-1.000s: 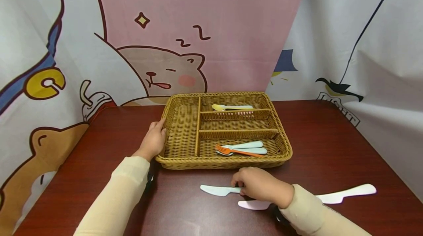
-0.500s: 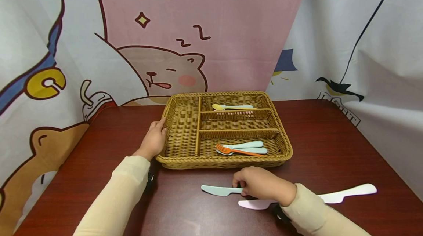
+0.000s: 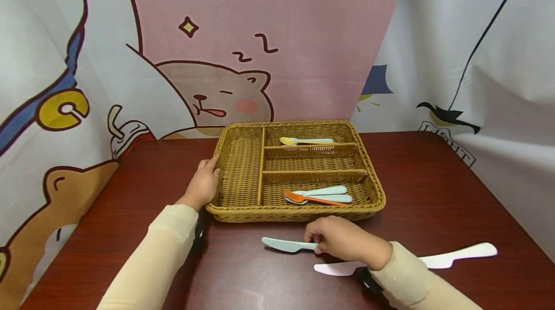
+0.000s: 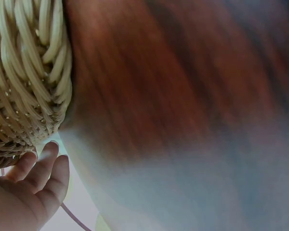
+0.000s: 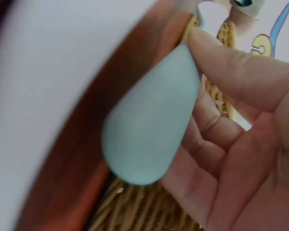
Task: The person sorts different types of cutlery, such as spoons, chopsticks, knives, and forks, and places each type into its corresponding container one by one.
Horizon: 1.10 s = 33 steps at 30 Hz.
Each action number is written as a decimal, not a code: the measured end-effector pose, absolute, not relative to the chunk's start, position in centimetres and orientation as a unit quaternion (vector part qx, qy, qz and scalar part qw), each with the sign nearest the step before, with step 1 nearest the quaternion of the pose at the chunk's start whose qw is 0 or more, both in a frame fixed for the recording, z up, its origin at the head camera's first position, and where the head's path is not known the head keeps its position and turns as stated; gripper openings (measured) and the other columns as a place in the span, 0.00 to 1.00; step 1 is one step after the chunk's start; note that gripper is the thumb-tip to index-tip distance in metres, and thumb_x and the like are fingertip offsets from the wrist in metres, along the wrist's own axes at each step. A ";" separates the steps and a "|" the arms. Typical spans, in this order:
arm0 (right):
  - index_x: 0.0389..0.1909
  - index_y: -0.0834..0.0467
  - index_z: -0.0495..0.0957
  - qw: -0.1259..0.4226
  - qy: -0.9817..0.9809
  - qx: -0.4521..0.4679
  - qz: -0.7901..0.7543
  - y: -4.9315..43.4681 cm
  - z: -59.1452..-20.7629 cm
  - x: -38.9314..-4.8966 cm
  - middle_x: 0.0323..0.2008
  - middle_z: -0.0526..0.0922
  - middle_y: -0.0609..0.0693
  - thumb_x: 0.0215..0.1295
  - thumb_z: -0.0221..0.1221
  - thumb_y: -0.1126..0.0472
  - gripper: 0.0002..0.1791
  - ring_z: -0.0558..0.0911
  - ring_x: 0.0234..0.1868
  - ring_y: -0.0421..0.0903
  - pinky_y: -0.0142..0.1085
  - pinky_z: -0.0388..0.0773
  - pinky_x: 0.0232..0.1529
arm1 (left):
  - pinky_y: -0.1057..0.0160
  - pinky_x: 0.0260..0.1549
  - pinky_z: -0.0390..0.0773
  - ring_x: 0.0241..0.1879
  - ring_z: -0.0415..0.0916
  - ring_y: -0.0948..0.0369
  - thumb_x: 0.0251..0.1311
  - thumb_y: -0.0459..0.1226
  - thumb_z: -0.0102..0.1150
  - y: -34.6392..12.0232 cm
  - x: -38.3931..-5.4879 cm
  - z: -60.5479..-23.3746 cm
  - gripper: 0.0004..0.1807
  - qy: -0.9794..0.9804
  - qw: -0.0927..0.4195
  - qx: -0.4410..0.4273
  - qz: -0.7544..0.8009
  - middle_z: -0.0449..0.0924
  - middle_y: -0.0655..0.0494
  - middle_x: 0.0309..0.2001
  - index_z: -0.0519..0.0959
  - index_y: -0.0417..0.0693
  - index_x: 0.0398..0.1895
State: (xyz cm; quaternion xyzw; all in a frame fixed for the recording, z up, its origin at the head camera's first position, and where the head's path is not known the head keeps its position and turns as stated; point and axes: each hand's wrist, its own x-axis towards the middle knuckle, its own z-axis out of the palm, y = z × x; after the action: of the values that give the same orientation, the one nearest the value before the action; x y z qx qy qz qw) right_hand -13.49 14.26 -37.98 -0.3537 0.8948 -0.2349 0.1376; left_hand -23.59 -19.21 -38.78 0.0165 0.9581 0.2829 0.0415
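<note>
My right hand [image 3: 344,240] pinches the handle of a pale blue-green table knife [image 3: 284,245] between thumb and fingers, just above the table. In the right wrist view, the knife's rounded handle end [image 5: 147,125] sticks out past the thumb. A pinkish-white knife [image 3: 338,268] lies under the right wrist, partly hidden. My left hand [image 3: 202,184] rests against the left rim of a woven cutlery basket [image 3: 295,212]; in the left wrist view, its loosely bent fingers [image 4: 55,178] lie beside the wicker wall.
The basket's front compartment holds an orange fork [image 3: 314,199] and pale blue cutlery [image 3: 334,190]. A yellow spoon [image 3: 287,141] and pale pieces lie in its back compartment. A white knife [image 3: 468,253] lies at the right on the dark red table [image 3: 433,180]. A printed cloth [image 3: 321,59] hangs behind.
The blue-green knife has risen slightly off the table in my right hand, with a shadow now beneath its blade. My left hand stays at the basket rim.
</note>
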 end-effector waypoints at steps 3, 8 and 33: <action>0.31 0.48 0.80 0.115 0.892 -0.364 -0.242 14.1 -37.5 -13.5 0.27 0.74 0.35 0.52 0.69 0.67 0.11 0.72 0.29 0.31 0.30 0.71 0.30 | 0.43 0.63 0.63 0.67 0.59 0.41 0.78 0.37 0.32 -19.2 -23.6 -38.8 0.29 0.957 0.043 0.017 0.285 0.51 0.36 0.69 0.44 0.43 0.77; 0.32 0.48 0.80 0.092 0.886 -0.361 -0.276 13.5 -36.8 -13.3 0.28 0.76 0.34 0.55 0.68 0.66 0.10 0.73 0.31 0.31 0.30 0.72 0.32 | 0.42 0.63 0.62 0.67 0.59 0.41 0.77 0.37 0.32 -19.1 -23.5 -38.9 0.29 0.956 0.041 0.016 0.289 0.51 0.36 0.69 0.45 0.43 0.77; 0.40 0.56 0.82 0.065 0.849 -0.253 -0.458 7.6 -34.2 -15.4 0.29 0.79 0.43 0.58 0.66 0.67 0.09 0.77 0.32 0.38 0.31 0.74 0.32 | 0.43 0.64 0.62 0.66 0.60 0.41 0.76 0.36 0.34 -19.3 -23.5 -38.9 0.28 0.959 0.017 0.025 0.281 0.54 0.34 0.67 0.48 0.40 0.76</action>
State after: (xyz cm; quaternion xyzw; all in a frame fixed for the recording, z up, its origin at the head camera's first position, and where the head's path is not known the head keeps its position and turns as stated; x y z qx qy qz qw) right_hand -15.40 7.64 -34.18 -0.2534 0.8493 -0.4585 0.0649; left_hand -23.45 -19.27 -38.95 0.0248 0.9593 0.2807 0.0172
